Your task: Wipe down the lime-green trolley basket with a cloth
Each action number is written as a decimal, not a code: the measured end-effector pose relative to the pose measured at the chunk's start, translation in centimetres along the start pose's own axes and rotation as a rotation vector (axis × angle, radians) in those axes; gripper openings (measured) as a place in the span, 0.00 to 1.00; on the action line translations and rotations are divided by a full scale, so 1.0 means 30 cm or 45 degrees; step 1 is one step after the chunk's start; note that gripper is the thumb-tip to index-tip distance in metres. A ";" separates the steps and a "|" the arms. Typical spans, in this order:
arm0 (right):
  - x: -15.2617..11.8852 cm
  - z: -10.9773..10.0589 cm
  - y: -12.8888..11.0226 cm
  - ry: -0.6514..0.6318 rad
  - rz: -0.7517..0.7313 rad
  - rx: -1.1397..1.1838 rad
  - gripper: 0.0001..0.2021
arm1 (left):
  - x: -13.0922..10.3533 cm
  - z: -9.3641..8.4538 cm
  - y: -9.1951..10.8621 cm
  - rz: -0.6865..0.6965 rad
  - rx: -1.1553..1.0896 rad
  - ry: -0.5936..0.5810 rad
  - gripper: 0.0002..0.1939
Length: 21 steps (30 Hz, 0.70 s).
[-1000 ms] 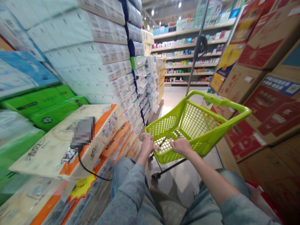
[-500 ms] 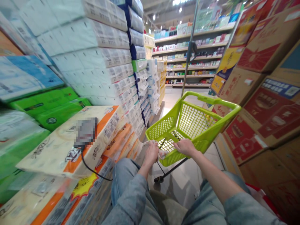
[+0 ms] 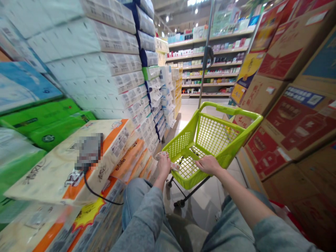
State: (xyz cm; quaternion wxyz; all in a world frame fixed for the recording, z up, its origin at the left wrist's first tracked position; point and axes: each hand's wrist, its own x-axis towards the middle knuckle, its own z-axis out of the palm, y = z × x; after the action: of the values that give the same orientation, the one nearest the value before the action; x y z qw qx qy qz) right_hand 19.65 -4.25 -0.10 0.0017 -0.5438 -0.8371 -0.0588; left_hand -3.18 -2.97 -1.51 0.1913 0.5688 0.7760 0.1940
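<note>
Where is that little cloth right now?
The cloth is in the left hand, pressed on the near rim of the green cart, low centre of view.

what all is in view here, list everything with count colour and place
cart: one, lime green plastic mesh, centre of the aisle, nothing visible inside
cloth: one, pale patterned, at the cart's near left rim under the left hand
tissue packs: many, white, blue, green and orange, stacked high on the left
small device: one, dark, blurred out, on an orange and cream pack, black cord hanging down
cardboard boxes: many, brown with red print, stacked on the right
shelves: several rows of mixed goods, far end of the aisle
pole: one, grey, upright behind the cart
left hand: on the cloth
right hand: on the cart's near rim
</note>
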 end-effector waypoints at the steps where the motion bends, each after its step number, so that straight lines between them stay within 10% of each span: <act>1: -0.004 0.002 0.013 0.004 -0.010 0.002 0.28 | -0.017 0.009 0.002 -0.027 -0.036 0.021 0.13; 6: -0.019 -0.016 0.030 0.122 -0.100 0.031 0.26 | -0.078 0.057 0.014 -0.151 -0.170 0.125 0.13; 13: -0.040 -0.018 -0.196 -0.042 0.204 0.158 0.35 | -0.136 0.112 0.033 -0.212 -0.150 0.224 0.09; 21: -0.100 0.026 -0.190 0.004 -0.189 0.104 0.33 | -0.067 0.052 -0.001 -0.148 -0.068 0.249 0.10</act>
State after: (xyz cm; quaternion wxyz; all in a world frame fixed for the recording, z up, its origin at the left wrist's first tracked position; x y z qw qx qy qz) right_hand 15.71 -9.18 -1.62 0.0207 -0.4797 -0.8768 -0.0254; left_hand -1.83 -4.78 -2.71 0.1406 0.4959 0.8172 0.2580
